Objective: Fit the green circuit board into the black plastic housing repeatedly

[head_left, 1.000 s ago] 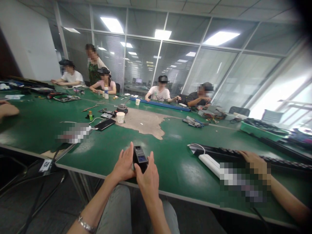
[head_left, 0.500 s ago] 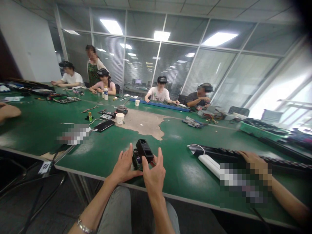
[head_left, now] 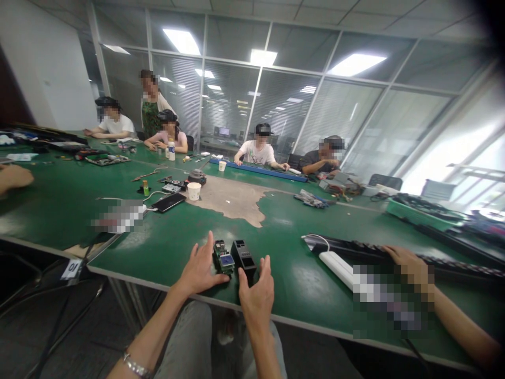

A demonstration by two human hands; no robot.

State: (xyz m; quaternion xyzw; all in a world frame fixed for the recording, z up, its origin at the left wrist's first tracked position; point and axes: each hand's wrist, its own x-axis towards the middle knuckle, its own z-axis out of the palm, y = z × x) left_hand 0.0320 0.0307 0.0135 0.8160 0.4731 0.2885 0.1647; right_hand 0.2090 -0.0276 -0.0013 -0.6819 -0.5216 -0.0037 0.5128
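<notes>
A small green circuit board with a display sits near the table's front edge. My left hand is beside it with fingers spread and the thumb along its near end. To the board's right, a black plastic casing with rectangular openings stands apart from it. My right hand has its thumb at the casing's near left side and its fingers round the right side. Where those fingers meet the casing is partly hidden.
A white power strip and a long black part lie to the right, by another person's hand. Farther off are a phone and a paper cup. Several people sit across the green table.
The black casing has come off from over the circuit board and moved right and down, with my right hand following. The board's display now shows. My left hand has barely moved.
</notes>
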